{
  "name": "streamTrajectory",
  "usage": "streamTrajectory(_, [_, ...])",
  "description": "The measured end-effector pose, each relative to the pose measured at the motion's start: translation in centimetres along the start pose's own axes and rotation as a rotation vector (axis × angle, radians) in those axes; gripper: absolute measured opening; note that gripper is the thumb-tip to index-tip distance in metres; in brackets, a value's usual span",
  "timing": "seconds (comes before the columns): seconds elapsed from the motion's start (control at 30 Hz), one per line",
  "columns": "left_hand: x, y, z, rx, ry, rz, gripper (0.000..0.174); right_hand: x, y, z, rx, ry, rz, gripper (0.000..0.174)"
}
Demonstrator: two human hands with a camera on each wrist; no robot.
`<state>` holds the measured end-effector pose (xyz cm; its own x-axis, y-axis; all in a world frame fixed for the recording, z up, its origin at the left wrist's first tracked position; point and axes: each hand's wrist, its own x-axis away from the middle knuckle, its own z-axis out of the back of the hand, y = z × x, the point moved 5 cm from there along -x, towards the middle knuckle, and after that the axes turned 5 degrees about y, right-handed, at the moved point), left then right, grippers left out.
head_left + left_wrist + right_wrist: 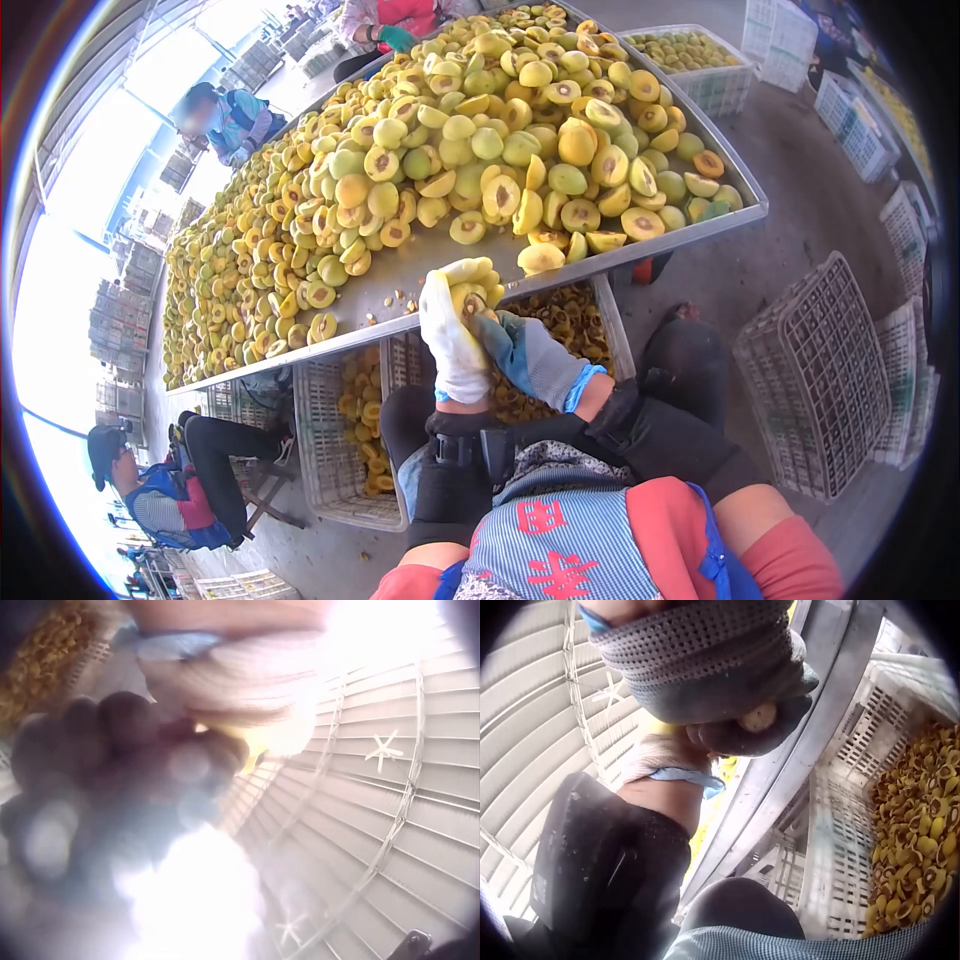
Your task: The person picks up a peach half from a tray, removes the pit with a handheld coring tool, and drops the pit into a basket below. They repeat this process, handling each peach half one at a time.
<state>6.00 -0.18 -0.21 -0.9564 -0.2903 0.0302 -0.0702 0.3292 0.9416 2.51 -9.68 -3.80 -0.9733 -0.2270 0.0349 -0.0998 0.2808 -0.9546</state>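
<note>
My left hand (452,345), in a white glove, holds a yellow apricot-like fruit half (468,300) in its curled fingers over the near edge of the metal table (430,255). Against that fruit sits my right hand (540,355), in a grey-and-blue glove. In the right wrist view its fingers curl round a thing with a round tan end (759,718); I cannot tell what it is. A large heap of halved yellow-green fruit (480,140) covers much of the table. Glare and blur hide much of the left wrist view.
Below the table edge, plastic crates (325,440) hold more fruit halves. A tilted empty crate (830,370) stands on the floor at right. Another full crate (715,85) is behind the table's right corner. One worker (165,500) sits at left; others are across the table.
</note>
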Motion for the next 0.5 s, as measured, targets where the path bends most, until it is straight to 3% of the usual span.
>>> streamTrajectory(0.17, [-0.4,-0.2,0.4,-0.076,0.008,0.003,0.046,-0.1,1.6,-0.4,-0.045,-0.009,0.002,0.048])
streamTrajectory(0.33, [-0.8,0.0,0.5,-0.172,-0.047,0.119,0.052,0.2,1.4,-0.2,0.048,-0.038,0.001,0.054])
streamTrajectory(0.4, [-0.7,0.2,0.2,-0.204,-0.055,0.129,0.054,0.7,0.2,-0.2,0.148,-0.17,-0.219,0.042])
streamTrajectory(0.5, [-0.3,0.5,-0.3,-0.226,-0.077,0.129,0.054,1.7,-1.5,0.1,0.062,-0.256,-0.53,0.035])
